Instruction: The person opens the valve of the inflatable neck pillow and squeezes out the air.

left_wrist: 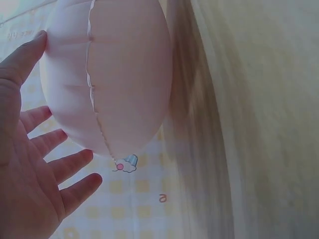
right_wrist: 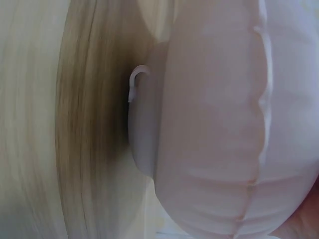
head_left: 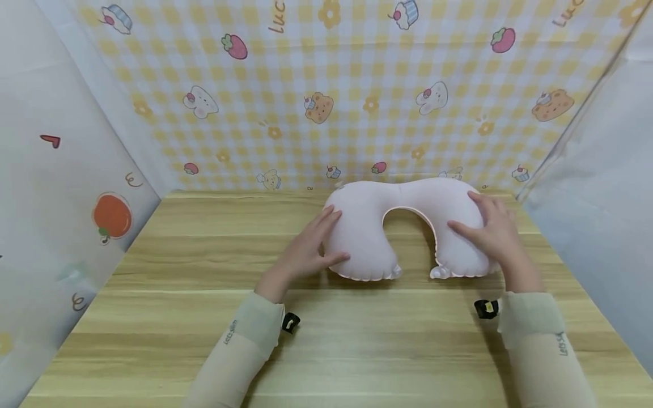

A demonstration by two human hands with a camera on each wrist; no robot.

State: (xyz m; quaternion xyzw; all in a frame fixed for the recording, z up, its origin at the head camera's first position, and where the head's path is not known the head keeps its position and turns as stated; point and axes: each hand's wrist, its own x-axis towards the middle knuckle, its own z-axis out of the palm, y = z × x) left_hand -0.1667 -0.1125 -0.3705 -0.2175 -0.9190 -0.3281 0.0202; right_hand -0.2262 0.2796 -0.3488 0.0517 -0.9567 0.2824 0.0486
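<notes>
A pale pink, puffed-up U-shaped neck pillow (head_left: 357,232) is at the back of the table, its opening facing me. My left hand (head_left: 311,243) touches its left lobe with spread fingers, thumb toward the front. Those spread fingers also show beside the seamed pillow (left_wrist: 124,74) in the left wrist view. On the right lobe rests my right hand (head_left: 492,226), thumb on the top face and the other fingers along the outer side. Most of this hand is hidden in the right wrist view, where a small loop (right_wrist: 138,74) shows on a bulge under the pillow (right_wrist: 214,114).
The wood-grain table (head_left: 204,317) reaches back to a yellow checked cloth (head_left: 285,96) with cartoon prints. White cloth walls stand at left (head_left: 61,170) and right (head_left: 607,187). Black straps (head_left: 291,323) are at the wrists.
</notes>
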